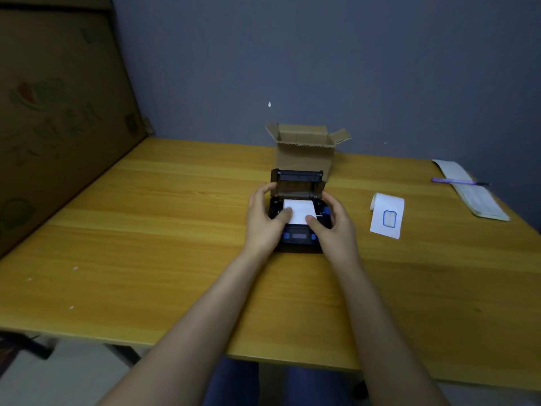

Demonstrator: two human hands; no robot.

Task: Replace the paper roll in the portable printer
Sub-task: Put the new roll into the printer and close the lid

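Table: yellow wood-grain top (146, 230), smooth, a few pale specks near its left edge
Room: dull blue-grey wall (322, 68) behind; a big printed cardboard sheet (58, 112) leaning at the left
Printer: small black portable printer (298, 238) mid-table, lid (298, 183) tipped up and back, blue buttons on the front
Paper roll: white paper roll (300, 210) sitting in the open bay, a flat leaf drawn forward
Left hand: left hand (263, 221) cupping the printer's left side, thumb pressing the paper
Right hand: right hand (333, 227) on the right side, thumb on the paper's near corner
Other roll: second white roll (388, 213) to the right, well apart, with a blue-outlined square
Box: open corrugated carton (306, 153) just behind the printer
Far right: notebook (471, 191) with a purple pen (459, 181) across it
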